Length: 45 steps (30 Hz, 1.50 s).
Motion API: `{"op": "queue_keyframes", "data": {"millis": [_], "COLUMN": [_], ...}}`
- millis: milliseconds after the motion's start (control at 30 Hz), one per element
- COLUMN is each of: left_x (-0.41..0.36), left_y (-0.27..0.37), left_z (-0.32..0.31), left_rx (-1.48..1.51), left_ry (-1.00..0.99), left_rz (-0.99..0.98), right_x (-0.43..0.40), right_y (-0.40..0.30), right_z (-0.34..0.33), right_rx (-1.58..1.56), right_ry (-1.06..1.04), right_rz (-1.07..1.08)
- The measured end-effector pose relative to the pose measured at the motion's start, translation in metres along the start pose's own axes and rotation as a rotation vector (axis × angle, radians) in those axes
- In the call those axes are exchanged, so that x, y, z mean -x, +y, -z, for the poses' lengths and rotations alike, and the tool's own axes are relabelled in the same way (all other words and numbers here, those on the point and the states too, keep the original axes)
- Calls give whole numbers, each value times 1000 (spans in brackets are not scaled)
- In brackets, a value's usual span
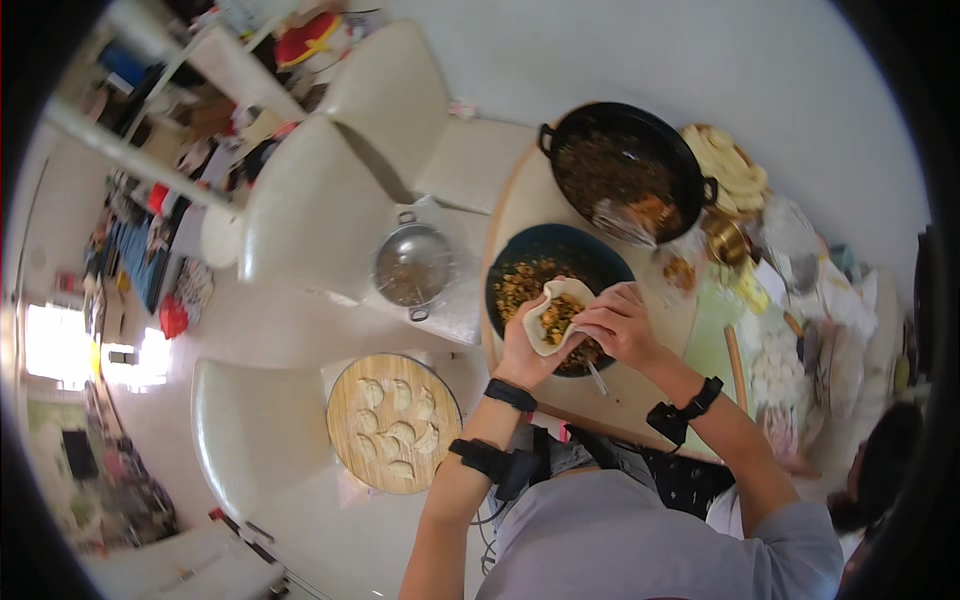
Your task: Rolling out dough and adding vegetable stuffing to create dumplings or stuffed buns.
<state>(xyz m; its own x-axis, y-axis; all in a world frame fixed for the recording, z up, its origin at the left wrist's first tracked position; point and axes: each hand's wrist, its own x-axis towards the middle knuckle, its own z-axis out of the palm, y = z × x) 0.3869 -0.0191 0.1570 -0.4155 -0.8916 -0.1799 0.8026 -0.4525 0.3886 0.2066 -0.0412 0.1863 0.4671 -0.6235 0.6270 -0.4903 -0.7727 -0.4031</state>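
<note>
A round dough wrapper (534, 330) with chopped filling (559, 318) lies cupped in my left hand (525, 341), its edge raised all around. The fingertips of my right hand (619, 322) pinch the wrapper's right edge. Both hands are over a dark bowl of chopped filling (525, 281), in which a metal spoon (598, 379) leans with its handle over the near rim. To the left, a round wooden board (345, 450) on a chair carries several folded dumplings (401, 431).
A black two-handled pan (622, 169) stands behind the bowl, beside a plate of dough (724, 169). Right of them are a brass-coloured bowl (726, 240), plastic bags and a rolling pin (735, 367). A lidded pot (414, 266) rests on a chair; another person (885, 465) is at the right edge.
</note>
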Motion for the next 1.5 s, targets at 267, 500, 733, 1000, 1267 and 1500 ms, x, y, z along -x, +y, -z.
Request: {"op": "queue_keyframes", "data": {"millis": [267,500,733,1000,1267,1500], "left_x": [-10,-27,-40,-50,-50,-51], "left_y": [-2,4,25,16,9,3], "left_z": [7,18,4,28,-1,-2], "left_rx": [-393,233,210,353,254,218], "left_ry": [-90,70,61,53,182,140], "left_rz": [37,497,607,534,453,428], "right_x": [9,1,6,-3,43,22], "right_y": [-12,-1,8,-1,-14,-26], "right_z": [11,-5,-10,-9,-4,-6], "right_rx": [15,3,-46,150,-380,-346], "right_ry": [-39,-13,-56,58,313,350], "right_rz": [-159,-227,-312,-247,-1086,-1011]}}
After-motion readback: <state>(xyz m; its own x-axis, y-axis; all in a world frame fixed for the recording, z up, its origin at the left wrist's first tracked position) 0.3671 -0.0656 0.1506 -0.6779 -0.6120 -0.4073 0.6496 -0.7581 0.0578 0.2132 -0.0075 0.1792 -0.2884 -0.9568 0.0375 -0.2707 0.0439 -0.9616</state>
